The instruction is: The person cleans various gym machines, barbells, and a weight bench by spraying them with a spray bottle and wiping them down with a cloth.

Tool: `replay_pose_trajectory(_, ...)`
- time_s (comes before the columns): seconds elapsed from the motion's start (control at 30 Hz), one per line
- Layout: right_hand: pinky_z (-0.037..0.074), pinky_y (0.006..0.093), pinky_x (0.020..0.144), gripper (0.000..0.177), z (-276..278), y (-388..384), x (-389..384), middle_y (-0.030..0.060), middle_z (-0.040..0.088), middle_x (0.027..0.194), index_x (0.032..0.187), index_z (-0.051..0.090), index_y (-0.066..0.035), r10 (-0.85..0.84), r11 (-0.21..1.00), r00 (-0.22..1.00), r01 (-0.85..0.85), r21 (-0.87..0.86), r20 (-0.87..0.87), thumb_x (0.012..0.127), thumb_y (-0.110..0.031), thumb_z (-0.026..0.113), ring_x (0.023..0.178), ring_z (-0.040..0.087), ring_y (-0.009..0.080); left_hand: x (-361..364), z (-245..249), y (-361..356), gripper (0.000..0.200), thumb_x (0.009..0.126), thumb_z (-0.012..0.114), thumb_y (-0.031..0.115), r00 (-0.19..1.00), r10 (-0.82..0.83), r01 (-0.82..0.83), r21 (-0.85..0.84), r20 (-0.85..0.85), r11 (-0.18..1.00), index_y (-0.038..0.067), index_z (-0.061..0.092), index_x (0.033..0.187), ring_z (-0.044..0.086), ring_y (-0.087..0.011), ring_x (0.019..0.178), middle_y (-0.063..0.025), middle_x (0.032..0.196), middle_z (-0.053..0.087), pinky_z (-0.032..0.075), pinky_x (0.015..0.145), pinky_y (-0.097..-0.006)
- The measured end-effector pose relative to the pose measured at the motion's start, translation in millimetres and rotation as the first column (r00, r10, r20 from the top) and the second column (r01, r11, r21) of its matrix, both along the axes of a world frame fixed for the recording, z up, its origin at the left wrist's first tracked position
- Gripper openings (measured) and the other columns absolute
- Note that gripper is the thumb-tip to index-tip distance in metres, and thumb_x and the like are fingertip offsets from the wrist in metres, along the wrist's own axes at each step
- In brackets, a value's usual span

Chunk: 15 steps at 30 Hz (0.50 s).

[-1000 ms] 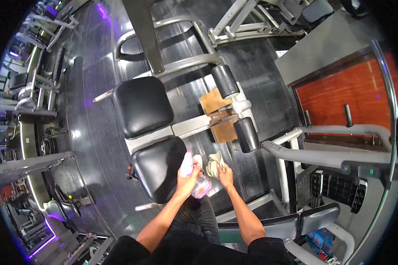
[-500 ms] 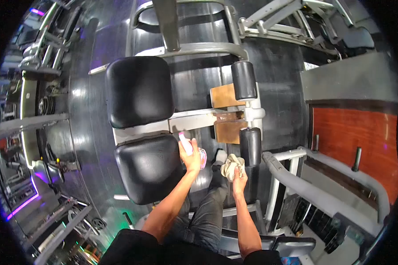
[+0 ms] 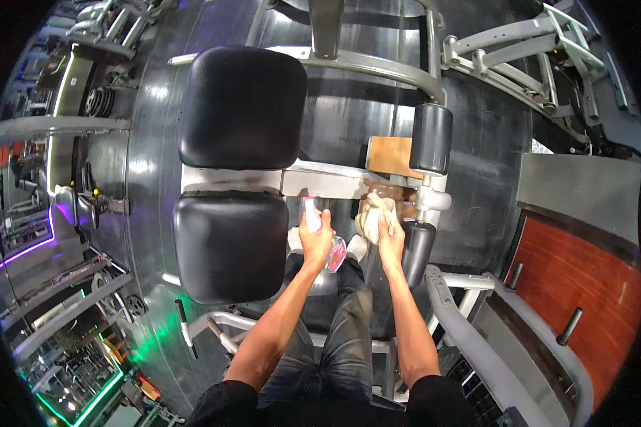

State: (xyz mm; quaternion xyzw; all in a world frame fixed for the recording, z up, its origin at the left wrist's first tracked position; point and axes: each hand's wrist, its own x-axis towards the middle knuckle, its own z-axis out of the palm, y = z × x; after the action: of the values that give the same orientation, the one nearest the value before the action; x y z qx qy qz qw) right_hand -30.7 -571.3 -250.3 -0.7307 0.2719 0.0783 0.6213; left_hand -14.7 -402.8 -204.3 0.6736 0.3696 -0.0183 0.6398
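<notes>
My left hand (image 3: 316,240) is wrapped round a spray bottle (image 3: 337,255) with a white and pink spray head and a clear body with a pink label. It is close to the right edge of the lower black seat pad (image 3: 229,248). A crumpled cream cloth (image 3: 374,215) is gripped in my right hand (image 3: 391,240). The cloth overlaps the lower wooden foot plate and partly hides it. Beside that hand is the lower black roller pad (image 3: 419,250). The pale metal beam (image 3: 324,185) of the exercise machine runs just beyond both hands.
A second seat pad (image 3: 243,107), an upper roller pad (image 3: 432,139) and a wooden plate (image 3: 389,156) belong to the same machine. Grey frame bars (image 3: 488,341) stand at lower right, near a reddish-brown panel (image 3: 584,277). More gym equipment lines the left.
My view has shifted, and I stand closer to the beam with both feet beneath my hands. The cloth has moved from below the foot plate to over it. Both hands keep their holds.
</notes>
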Motion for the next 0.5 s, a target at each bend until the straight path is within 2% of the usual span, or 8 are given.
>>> replay_pose_trajectory(0.2,0.048,0.0362,0.084,0.037,-8,39,43,0.0108,0.064,0.103,0.112,0.062,0.002,-0.014,0.997,1.000,0.013,0.080,0.014,0.091,-0.029,0.066,0.095,0.062,0.0250,-17,31,11,0.012,0.091,0.066,0.013,0.963,-0.269,0.268,-0.083,0.001,0.960,0.007,0.056,0.091,0.055,-0.0073,0.056,0.0013,0.069,0.055,0.044,0.051,-0.0239)
replay_pose_trajectory(0.27,0.047,0.0378,0.088,0.037,-39,61,46,0.0120,0.061,0.109,0.113,0.061,0.002,-0.038,0.988,0.981,0.066,-0.143,0.192,0.091,-0.027,0.066,0.101,0.061,0.0279,-32,47,18,0.011,0.090,0.067,0.011,0.940,-0.335,0.340,-0.112,0.058,0.934,0.006,0.057,0.091,0.055,-0.0058,0.058,0.0016,0.070,0.056,0.044,0.052,-0.0234)
replay_pose_trajectory(0.3,0.046,0.0375,0.092,0.035,-27,74,52,0.0137,0.060,0.111,0.114,0.060,0.003,0.036,0.994,0.981,-0.015,-0.109,0.192,0.091,-0.024,0.065,0.103,0.059,0.0276,-41,57,22,0.011,0.090,0.067,0.010,0.938,-0.342,0.346,-0.097,0.051,0.933,0.006,0.057,0.092,0.055,-0.0052,0.059,0.0016,0.071,0.056,0.043,0.052,-0.0230)
replay_pose_trajectory(0.33,0.045,0.0369,0.094,0.031,-41,101,54,0.0156,0.058,0.115,0.112,0.060,0.002,0.004,0.981,0.909,0.078,-0.180,0.418,0.092,-0.021,0.061,0.106,0.058,0.0281,-51,68,28,0.010,0.090,0.066,0.009,0.935,-0.351,0.354,-0.083,0.044,0.932,0.006,0.057,0.093,0.054,-0.0047,0.060,0.0015,0.072,0.057,0.043,0.053,-0.0227)
replay_pose_trajectory(0.37,0.044,0.0376,0.098,0.026,-20,127,63,0.0193,0.056,0.118,0.109,0.060,0.002,-0.003,1.000,0.944,-0.001,0.012,0.330,0.089,-0.015,0.061,0.112,0.056,0.0324,-59,84,35,0.010,0.090,0.066,0.008,0.926,-0.379,0.378,-0.073,0.000,0.923,0.005,0.058,0.095,0.055,-0.0047,0.061,0.0010,0.074,0.058,0.043,0.054,-0.0226)
replay_pose_trajectory(0.4,0.045,0.0402,0.097,0.025,0,141,72,0.0207,0.056,0.119,0.107,0.062,0.001,0.229,0.953,0.829,-0.084,-0.291,0.510,0.083,-0.006,0.063,0.114,0.054,0.0362,-69,91,43,0.010,0.090,0.066,0.008,0.923,-0.385,0.384,-0.074,0.000,0.920,0.005,0.058,0.095,0.055,-0.0047,0.061,0.0010,0.074,0.058,0.043,0.054,-0.0226)
replay_pose_trajectory(0.43,0.046,0.0419,0.097,0.026,17,159,76,0.0203,0.056,0.120,0.103,0.065,0.000,0.262,0.963,0.814,-0.184,-0.197,0.519,0.077,0.001,0.064,0.114,0.054,0.0381,-81,96,50,0.010,0.089,0.066,0.007,0.922,-0.388,0.387,-0.090,0.007,0.918,0.005,0.059,0.096,0.055,-0.0050,0.062,0.0005,0.075,0.058,0.044,0.056,-0.0227)
replay_pose_trajectory(0.5,0.046,0.0414,0.098,0.025,24,161,80,0.0186,0.056,0.122,0.100,0.067,-0.002,0.494,0.866,0.696,-0.344,-0.363,0.521,0.076,0.003,0.062,0.116,0.053,0.0372,-98,106,61,0.010,0.089,0.066,0.006,0.921,-0.390,0.388,-0.111,0.008,0.915,0.004,0.059,0.096,0.056,-0.0054,0.063,0.0001,0.076,0.059,0.045,0.057,-0.0227)
